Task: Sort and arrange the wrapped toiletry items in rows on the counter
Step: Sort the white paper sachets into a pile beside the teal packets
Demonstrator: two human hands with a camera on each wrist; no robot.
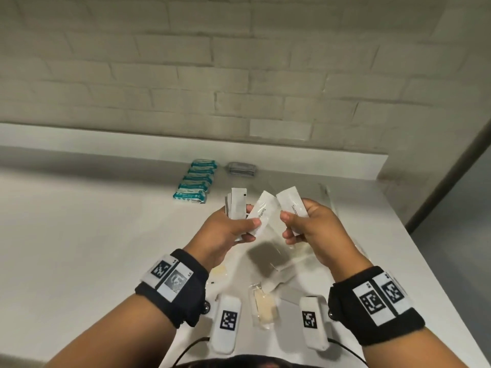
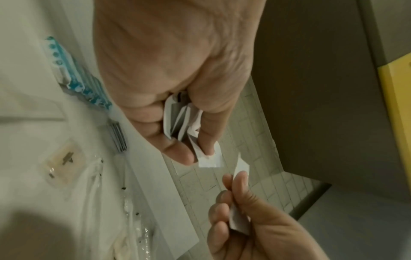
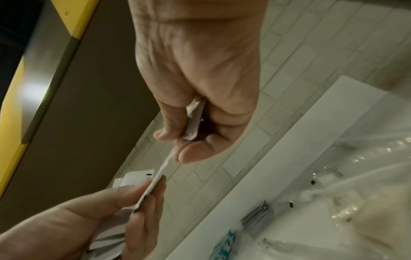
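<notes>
Above the white counter, my left hand grips a fan of several white toothpaste sachets, with the thumb pressed on the front one. My right hand pinches a single matching sachet, apart from the fan. In the left wrist view, the left hand curls round the sachet bundle, with the right hand and its sachet below. The right wrist view has the right hand closed on its sachet.
A row of blue packets lies at the back of the counter, with a small stack of grey packets beside it. A crumpled clear plastic bag and a clear-wrapped yellowish item lie under my hands. The counter's right edge is close.
</notes>
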